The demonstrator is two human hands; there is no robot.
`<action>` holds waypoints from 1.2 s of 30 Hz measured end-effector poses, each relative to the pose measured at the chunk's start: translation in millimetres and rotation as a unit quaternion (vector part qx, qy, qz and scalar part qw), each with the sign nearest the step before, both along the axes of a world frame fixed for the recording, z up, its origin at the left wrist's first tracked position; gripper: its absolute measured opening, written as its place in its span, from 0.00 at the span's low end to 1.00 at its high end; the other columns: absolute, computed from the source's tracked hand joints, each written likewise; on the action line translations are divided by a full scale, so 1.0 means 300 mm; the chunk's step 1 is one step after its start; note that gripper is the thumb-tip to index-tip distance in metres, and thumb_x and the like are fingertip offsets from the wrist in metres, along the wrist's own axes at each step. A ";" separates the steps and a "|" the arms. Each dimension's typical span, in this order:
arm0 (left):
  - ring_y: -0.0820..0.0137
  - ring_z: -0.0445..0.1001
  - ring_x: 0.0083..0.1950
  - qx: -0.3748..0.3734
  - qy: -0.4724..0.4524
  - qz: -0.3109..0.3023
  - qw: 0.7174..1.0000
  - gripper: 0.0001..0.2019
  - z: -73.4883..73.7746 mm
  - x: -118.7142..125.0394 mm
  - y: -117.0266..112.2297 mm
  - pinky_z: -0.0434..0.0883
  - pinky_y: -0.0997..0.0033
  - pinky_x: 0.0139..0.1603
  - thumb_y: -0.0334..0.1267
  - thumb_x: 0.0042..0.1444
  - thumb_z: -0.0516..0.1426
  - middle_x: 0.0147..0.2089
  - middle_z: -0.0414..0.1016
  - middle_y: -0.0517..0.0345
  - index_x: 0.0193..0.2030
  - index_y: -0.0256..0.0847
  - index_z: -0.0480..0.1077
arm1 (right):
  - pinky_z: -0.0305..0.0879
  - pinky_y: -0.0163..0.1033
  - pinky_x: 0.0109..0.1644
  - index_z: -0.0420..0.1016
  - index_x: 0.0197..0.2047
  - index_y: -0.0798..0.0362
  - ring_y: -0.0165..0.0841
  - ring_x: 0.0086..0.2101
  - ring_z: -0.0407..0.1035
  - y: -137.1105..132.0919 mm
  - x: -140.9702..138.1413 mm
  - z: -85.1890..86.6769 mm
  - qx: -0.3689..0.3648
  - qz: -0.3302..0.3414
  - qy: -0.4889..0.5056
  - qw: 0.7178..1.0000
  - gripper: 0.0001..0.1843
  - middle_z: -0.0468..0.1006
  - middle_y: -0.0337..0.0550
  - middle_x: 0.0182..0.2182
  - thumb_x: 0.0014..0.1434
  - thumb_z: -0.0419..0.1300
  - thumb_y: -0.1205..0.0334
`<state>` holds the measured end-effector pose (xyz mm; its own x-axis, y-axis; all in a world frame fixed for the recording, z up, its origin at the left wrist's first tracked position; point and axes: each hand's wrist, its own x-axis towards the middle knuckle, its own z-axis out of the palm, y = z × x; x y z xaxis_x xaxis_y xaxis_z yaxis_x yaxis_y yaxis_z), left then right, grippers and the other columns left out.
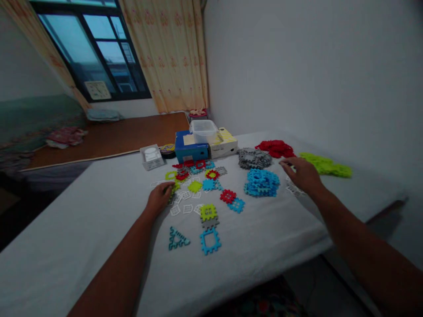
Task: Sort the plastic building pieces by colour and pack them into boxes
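My left hand (160, 199) is closed at the left edge of a spread of flat, notched plastic building pieces. Its fingertips meet a lime-green piece (175, 188); whether they grip it is hidden. My right hand (303, 175) is raised in a pinch beside the stacked blue pieces (262, 182), and I cannot make out what lies between its fingertips. Below that hand are white pieces (294, 188). Nearest me lie a blue square frame (201, 241), a teal triangle (175, 240), and a lime square (208, 212) beside a grey one (209, 223).
Grey pieces (254, 158), red pieces (275, 148) and lime pieces (325, 165) form piles toward the wall. Behind the spread stand a blue box (191, 152), a yellow-white box (224, 147) and a clear tub (203, 130). A white box (152, 157) sits further left.
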<state>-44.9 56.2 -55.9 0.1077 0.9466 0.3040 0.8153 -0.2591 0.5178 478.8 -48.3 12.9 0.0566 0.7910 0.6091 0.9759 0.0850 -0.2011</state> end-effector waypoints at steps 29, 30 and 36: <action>0.63 0.76 0.55 0.013 -0.133 0.030 0.991 0.21 -0.036 -0.015 0.013 0.69 0.61 0.61 0.29 0.54 0.50 0.52 0.80 0.53 0.49 0.39 0.78 | 0.60 0.44 0.60 0.73 0.57 0.53 0.38 0.54 0.67 0.250 -0.975 -0.088 -0.216 0.435 -0.066 0.871 0.22 0.76 0.49 0.55 0.61 0.54 0.75; 0.63 0.76 0.55 0.012 -0.135 0.032 0.990 0.21 -0.036 -0.015 0.012 0.69 0.61 0.60 0.29 0.54 0.50 0.52 0.80 0.53 0.49 0.39 0.78 | 0.61 0.44 0.59 0.74 0.56 0.54 0.38 0.54 0.68 0.278 -0.952 -0.081 -0.216 0.390 -0.067 0.893 0.21 0.76 0.50 0.55 0.61 0.54 0.75; 0.64 0.76 0.53 0.008 -0.140 0.032 0.990 0.20 -0.032 -0.014 0.008 0.69 0.62 0.60 0.29 0.54 0.50 0.51 0.81 0.53 0.49 0.40 0.79 | 0.65 0.42 0.52 0.80 0.45 0.53 0.43 0.49 0.72 0.344 -0.857 -0.080 -0.268 0.294 -0.158 0.904 0.12 0.81 0.52 0.45 0.63 0.57 0.63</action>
